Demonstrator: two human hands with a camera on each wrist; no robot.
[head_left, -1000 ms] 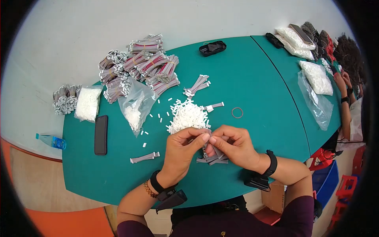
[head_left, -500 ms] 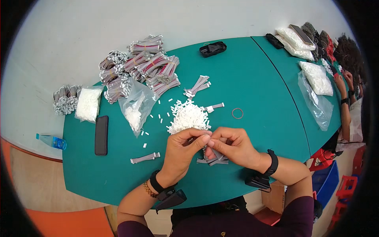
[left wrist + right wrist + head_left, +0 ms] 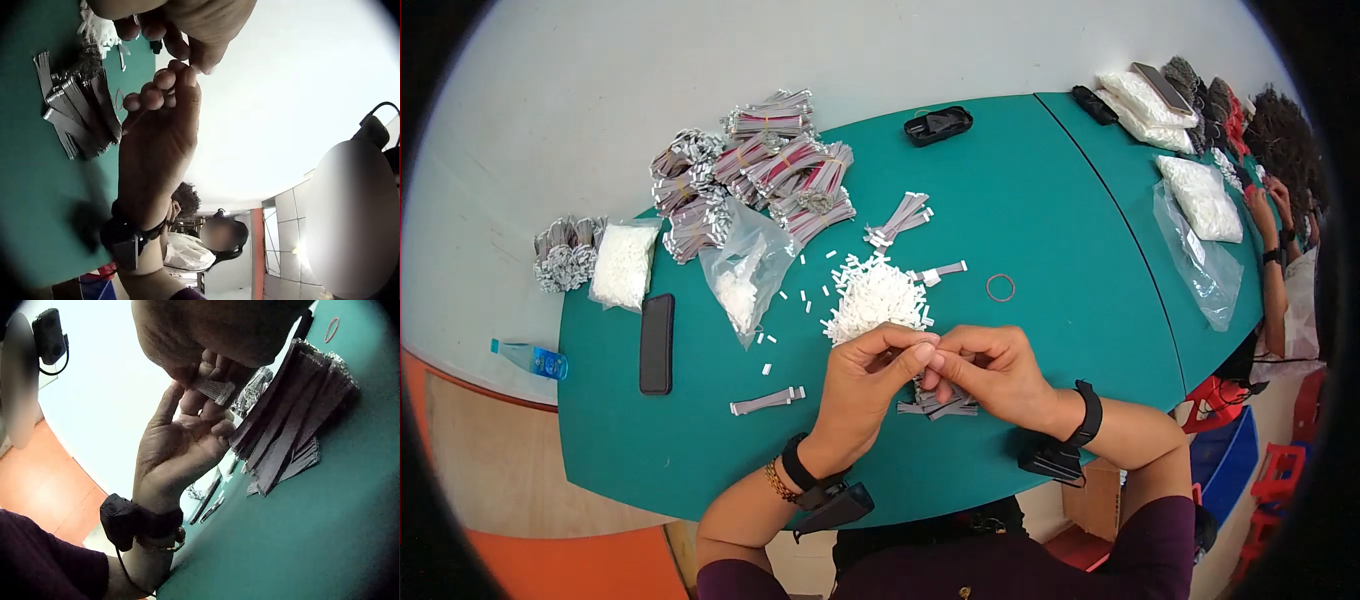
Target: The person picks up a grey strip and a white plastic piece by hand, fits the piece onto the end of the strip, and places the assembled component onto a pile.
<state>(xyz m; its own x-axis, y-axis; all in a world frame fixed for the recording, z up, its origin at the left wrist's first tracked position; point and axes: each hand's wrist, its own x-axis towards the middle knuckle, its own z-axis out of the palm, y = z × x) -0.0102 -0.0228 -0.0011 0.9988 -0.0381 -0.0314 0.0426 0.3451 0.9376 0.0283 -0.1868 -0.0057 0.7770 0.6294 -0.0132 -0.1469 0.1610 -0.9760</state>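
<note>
Fingertips of the left hand (image 3: 862,385) and right hand (image 3: 1003,378) meet in front of a heap of small white connectors (image 3: 876,297). In the right wrist view a short grey ribbon cable (image 3: 215,390) shows its striped end between the hands; the right hand (image 3: 219,328) pinches it above, with the left hand (image 3: 178,450) below. Whatever lies right at the left fingertips is too small to tell. Several grey ribbon cables (image 3: 945,405) lie under the hands, seen also as a pile of cables (image 3: 78,112) in the left wrist view.
Bundled cables (image 3: 785,165), an open plastic bag (image 3: 745,270), a full bag (image 3: 624,262) and a black phone (image 3: 656,343) stand left. A cable (image 3: 767,400) lies near the left arm. A red rubber band (image 3: 1000,287) lies right. Another person's arms (image 3: 1272,270) are far right.
Both hands stay nearly in place, fingertips together. The right fingers have shifted slightly, and the grey cable part that showed below them is now mostly hidden in the head view.
</note>
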